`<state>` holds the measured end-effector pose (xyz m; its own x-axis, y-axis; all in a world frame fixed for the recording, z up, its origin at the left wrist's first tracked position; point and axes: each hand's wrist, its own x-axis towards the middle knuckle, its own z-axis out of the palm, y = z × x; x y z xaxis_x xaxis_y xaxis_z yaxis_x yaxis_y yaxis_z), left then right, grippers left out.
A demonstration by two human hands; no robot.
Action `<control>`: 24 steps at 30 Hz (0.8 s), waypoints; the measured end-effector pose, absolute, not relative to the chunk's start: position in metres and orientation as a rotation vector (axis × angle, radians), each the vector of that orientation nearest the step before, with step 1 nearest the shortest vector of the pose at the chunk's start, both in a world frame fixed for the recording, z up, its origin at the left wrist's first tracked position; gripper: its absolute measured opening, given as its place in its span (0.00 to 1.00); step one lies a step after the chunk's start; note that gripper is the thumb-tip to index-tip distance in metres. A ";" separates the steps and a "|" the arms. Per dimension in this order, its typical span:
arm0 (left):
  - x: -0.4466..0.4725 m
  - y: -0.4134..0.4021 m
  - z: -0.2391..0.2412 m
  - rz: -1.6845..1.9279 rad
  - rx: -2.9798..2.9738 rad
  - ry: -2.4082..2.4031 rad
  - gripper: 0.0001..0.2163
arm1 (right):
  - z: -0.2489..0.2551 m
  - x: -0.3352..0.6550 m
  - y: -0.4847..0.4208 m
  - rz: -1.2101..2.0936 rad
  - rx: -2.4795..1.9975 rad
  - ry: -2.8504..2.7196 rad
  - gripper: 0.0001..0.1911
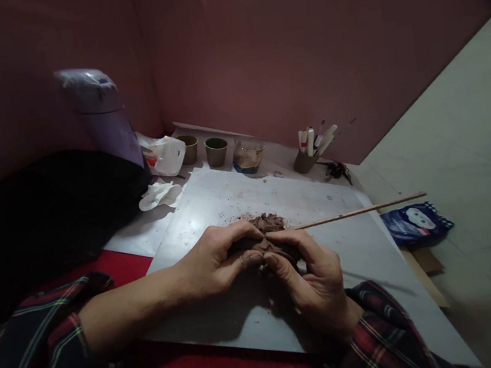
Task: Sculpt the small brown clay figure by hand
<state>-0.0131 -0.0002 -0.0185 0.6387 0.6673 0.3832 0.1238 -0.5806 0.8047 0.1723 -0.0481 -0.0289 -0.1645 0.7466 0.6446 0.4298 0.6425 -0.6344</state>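
Both hands meet over a white board, with a lump of brown clay [264, 245] between them. My left hand [219, 259] pinches its left side with thumb and index finger. On the other side, my right hand [312, 271] grips the clay, its thumb pressed on the near face. Clay smudges mark both thumbs. A thin wooden stick [360, 211] runs from beside my right index finger out to the right, above the board; its near end is hidden. Just beyond the fingers lies a heap of clay bits [268, 222].
Along the back stand two small cups [216, 152], a clear tub of murky water [249, 156] and a pot of brushes and tools [307, 159]. Crumpled tissue [160, 194] and a purple bottle [103, 118] are at left. A blue packet [416, 224] lies past the board's right edge.
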 end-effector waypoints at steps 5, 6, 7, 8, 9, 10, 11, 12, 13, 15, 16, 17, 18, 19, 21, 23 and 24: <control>-0.013 0.000 -0.018 0.880 2.076 0.634 0.07 | -0.030 0.172 -0.048 0.388 -0.948 -1.791 0.10; -0.013 0.000 -0.018 0.885 2.076 0.629 0.07 | -0.030 0.172 -0.048 0.393 -0.946 -1.790 0.11; -0.013 0.001 -0.018 0.887 2.075 0.626 0.07 | -0.031 0.172 -0.048 0.399 -0.944 -1.790 0.11; -0.014 0.001 -0.018 0.889 2.075 0.625 0.07 | -0.031 0.172 -0.047 0.401 -0.942 -1.789 0.11; -0.014 0.000 -0.018 0.888 2.076 0.628 0.07 | -0.031 0.172 -0.047 0.400 -0.941 -1.789 0.11; -0.014 0.000 -0.018 0.887 2.078 0.633 0.07 | -0.031 0.172 -0.047 0.396 -0.939 -1.789 0.11; -0.014 0.000 -0.018 0.885 2.082 0.638 0.07 | -0.032 0.172 -0.047 0.391 -0.939 -1.788 0.12; -0.014 0.000 -0.018 0.879 2.085 0.640 0.07 | -0.032 0.171 -0.047 0.387 -0.938 -1.787 0.11; -0.014 -0.001 -0.018 0.877 2.082 0.641 0.08 | -0.032 0.171 -0.046 0.386 -0.938 -1.790 0.11; -0.013 -0.001 -0.017 0.875 2.085 0.633 0.08 | -0.032 0.171 -0.046 0.387 -0.934 -1.791 0.12; -0.013 -0.001 -0.017 0.877 2.084 0.633 0.08 | -0.032 0.171 -0.046 0.388 -0.933 -1.791 0.12; -0.013 -0.001 -0.017 0.881 2.086 0.634 0.08 | -0.032 0.171 -0.046 0.390 -0.934 -1.792 0.12; -0.013 -0.001 -0.017 0.883 2.087 0.636 0.08 | -0.032 0.172 -0.046 0.390 -0.935 -1.791 0.12; -0.013 -0.001 -0.017 0.882 2.086 0.639 0.08 | -0.032 0.172 -0.046 0.389 -0.938 -1.789 0.12; -0.012 0.000 -0.017 0.883 2.090 0.643 0.08 | -0.033 0.172 -0.046 0.387 -0.946 -1.787 0.12; -0.012 0.000 -0.017 0.891 2.095 0.641 0.08 | -0.033 0.172 -0.046 0.380 -0.952 -1.787 0.12; -0.012 0.000 -0.017 0.894 2.096 0.640 0.08 | -0.034 0.172 -0.046 0.377 -0.956 -1.789 0.12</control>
<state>-0.0119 0.0001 -0.0173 0.6300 0.6749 0.3842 0.1467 -0.5893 0.7945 0.1722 -0.0456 -0.0336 -0.1566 0.7526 0.6396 0.4308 0.6347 -0.6415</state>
